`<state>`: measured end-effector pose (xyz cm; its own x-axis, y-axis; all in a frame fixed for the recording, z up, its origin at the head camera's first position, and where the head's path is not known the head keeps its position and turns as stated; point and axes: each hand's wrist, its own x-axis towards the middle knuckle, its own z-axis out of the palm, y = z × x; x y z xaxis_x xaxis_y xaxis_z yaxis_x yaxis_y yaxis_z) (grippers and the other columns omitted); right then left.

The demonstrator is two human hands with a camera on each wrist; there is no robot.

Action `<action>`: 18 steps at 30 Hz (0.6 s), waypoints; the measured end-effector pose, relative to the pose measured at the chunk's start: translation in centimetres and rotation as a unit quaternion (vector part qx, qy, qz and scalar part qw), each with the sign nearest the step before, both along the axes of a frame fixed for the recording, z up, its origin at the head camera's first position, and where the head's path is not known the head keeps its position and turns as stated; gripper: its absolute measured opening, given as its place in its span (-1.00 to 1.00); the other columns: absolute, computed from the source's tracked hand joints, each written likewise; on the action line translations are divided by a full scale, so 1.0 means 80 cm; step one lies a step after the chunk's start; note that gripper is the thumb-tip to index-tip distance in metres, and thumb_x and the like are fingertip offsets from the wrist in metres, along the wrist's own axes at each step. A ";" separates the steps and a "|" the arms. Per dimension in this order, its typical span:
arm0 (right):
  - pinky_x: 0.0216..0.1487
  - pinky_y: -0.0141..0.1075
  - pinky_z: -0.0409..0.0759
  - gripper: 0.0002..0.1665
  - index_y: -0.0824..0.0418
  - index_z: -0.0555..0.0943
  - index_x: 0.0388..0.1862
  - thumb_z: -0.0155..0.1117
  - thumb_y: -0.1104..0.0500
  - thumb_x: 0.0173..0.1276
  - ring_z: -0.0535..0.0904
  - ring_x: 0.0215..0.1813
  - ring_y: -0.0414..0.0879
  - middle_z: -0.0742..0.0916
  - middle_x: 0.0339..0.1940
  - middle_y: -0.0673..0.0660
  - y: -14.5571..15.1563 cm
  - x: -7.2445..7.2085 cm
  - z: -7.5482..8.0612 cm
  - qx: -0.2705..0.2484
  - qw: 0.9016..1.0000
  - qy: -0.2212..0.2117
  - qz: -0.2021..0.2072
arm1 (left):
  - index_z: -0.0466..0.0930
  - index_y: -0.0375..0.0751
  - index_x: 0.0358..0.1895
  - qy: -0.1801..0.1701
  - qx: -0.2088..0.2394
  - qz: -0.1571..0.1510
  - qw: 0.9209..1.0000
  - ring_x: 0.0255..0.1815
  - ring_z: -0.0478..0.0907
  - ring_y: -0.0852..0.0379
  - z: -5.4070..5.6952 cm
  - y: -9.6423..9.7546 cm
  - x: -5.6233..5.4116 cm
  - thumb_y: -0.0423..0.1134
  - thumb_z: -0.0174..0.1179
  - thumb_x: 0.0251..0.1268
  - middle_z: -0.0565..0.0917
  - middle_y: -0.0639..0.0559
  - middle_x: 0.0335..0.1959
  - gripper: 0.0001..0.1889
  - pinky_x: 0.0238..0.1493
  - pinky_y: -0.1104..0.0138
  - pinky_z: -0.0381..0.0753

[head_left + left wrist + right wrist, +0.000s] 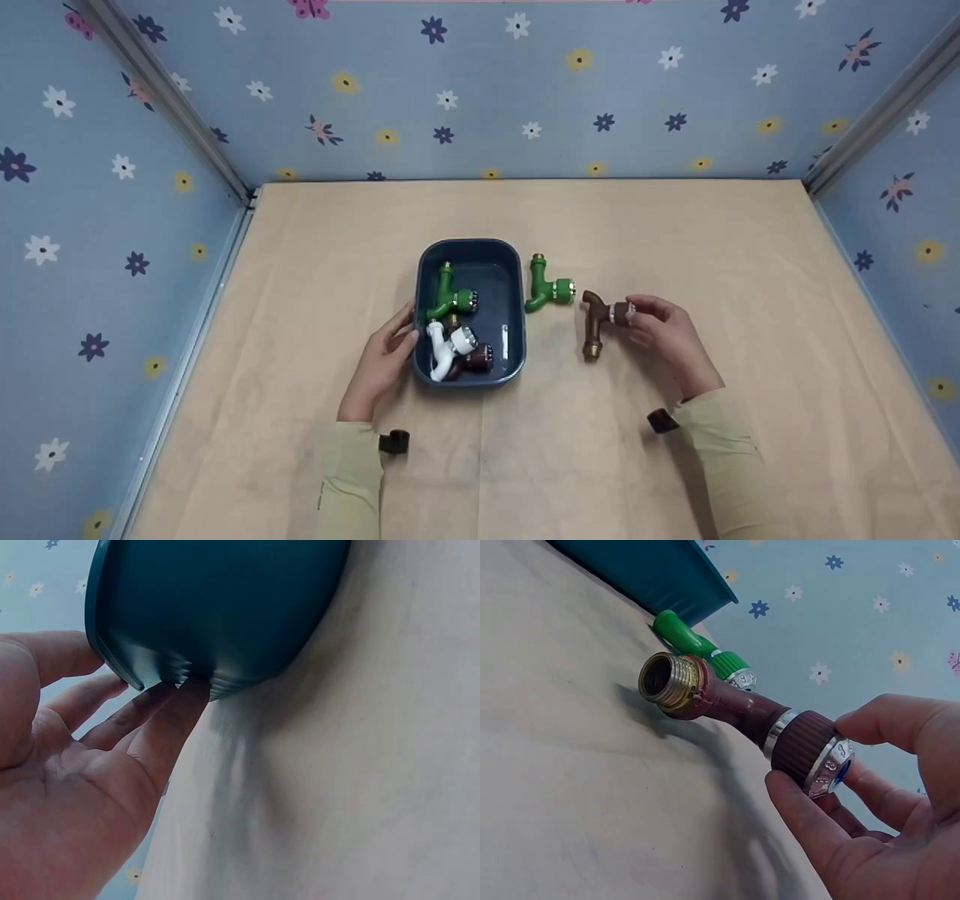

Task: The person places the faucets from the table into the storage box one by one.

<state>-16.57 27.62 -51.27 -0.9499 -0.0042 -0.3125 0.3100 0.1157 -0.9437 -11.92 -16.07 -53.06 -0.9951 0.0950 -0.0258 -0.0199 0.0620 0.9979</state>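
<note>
My right hand [664,334] pinches a brown faucet [596,322] by its ribbed knob, with thumb and fingers around it. In the right wrist view, the faucet's brass threaded end [667,682] points away from the hand and appears raised above the table. My left hand [382,367] rests its fingers against the outer left wall of a dark blue basin [523,330]; the left wrist view shows the fingers extended onto that wall [217,607]. Inside the basin lie a green faucet [445,289], a white faucet [442,352] and a dark brown faucet [480,358], partly hidden beneath the white one.
Another green faucet [541,285] lies on the table just right of the basin, close to the held one. A beige cloth [337,255] covers the table. Blue flowered panels [510,97] stand behind and on both sides, with metal posts [172,105] at the corners.
</note>
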 end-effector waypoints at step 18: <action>0.14 -0.02 0.48 -0.49 0.54 0.36 0.26 0.14 0.37 0.37 0.62 -0.04 -0.08 0.50 0.11 0.31 -0.020 0.016 0.025 -0.068 0.996 0.040 0.034 | 0.17 -0.22 0.46 0.005 -0.003 -0.005 1.000 0.31 0.33 -0.18 0.001 -0.001 0.000 -0.41 -0.01 0.46 0.22 -0.19 0.43 -0.46 0.24 0.22 0.39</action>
